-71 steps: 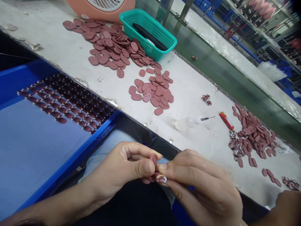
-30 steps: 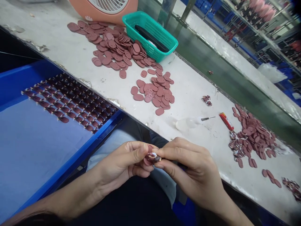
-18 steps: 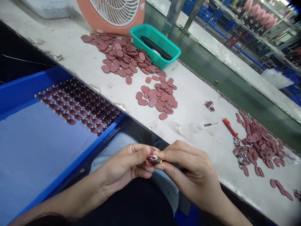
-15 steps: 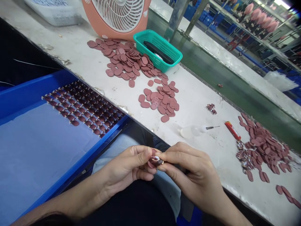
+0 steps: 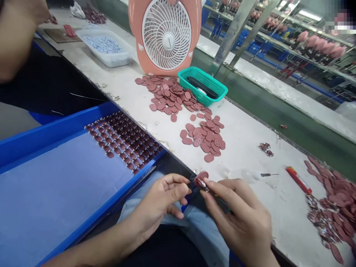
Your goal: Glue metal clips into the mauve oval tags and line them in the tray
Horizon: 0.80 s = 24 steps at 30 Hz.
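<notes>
1 flat, dusty-red oval piece [image 5: 202,175] is held tilted, its rounded end pointed away, by the thumb and fingertips of the right hand [image 5: 240,209]. Against its near side a small, glossy dark-brown and white part [image 5: 204,185] is pinched; its exact shape is partly hidden by the fingers.

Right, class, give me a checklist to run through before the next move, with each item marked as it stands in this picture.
1. Oval disc secure: ok, pinched in the right hand.
2. Left hand off the disc: ok, there is a gap between them.
3. Shiny part on the disc firmly attached: cannot tell.
4. Assembled pieces in the blue tray lined up: ok, in rows.
5. Needle-tipped bottle upright: not ok, it lies on its side.
</notes>
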Motion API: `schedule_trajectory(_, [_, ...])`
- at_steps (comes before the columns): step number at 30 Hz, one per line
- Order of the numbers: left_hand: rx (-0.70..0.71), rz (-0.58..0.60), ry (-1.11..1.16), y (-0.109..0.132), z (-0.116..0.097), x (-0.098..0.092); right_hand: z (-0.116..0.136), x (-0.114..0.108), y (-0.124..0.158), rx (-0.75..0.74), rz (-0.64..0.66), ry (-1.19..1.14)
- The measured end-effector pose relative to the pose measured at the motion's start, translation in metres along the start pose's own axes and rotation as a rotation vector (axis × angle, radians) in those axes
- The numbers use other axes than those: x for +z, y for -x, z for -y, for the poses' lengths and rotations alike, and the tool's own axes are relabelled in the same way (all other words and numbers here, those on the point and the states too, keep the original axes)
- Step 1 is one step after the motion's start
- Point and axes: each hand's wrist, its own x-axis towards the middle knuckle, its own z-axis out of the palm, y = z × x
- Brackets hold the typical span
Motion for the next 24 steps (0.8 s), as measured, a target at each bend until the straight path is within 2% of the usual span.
schedule_trajectory(2, [0.128, -0.090, -0.026, 0.003, -0.001, 0.003, 0.003, 0.014, 0.002, -0.092, -0.078, 0.105])
schedule_trajectory(4, [0.197, -0.101, -0.048, 0.004, -0.003, 0.005, 0.006, 0.026, 0.004, -0.155, -0.111, 0.165])
schedule_trajectory(7, [0.253, -0.128, -0.100, 0.003, -0.005, 0.004, 0.009, 0.040, 0.005, -0.168, -0.116, 0.152])
schedule_trajectory(15, [0.330, -0.223, -0.222, 0.001, -0.009, -0.012, 0.011, 0.065, -0.005, -0.149, -0.098, 0.031])
schedule_trajectory(19, [0.315, -0.296, -0.190, 0.002, -0.014, -0.017, 0.017, 0.065, -0.006, -0.164, -0.105, 0.040])
schedule_trajectory(22, [0.351, -0.458, -0.303, 0.003, -0.023, -0.041, 0.022, 0.057, 0.001, -0.243, -0.127, 0.004])
schedule_trajectory(24, [0.366, -0.612, -0.437, 0.002, -0.029, -0.073, 0.023, 0.052, 0.010, -0.239, -0.146, -0.003])
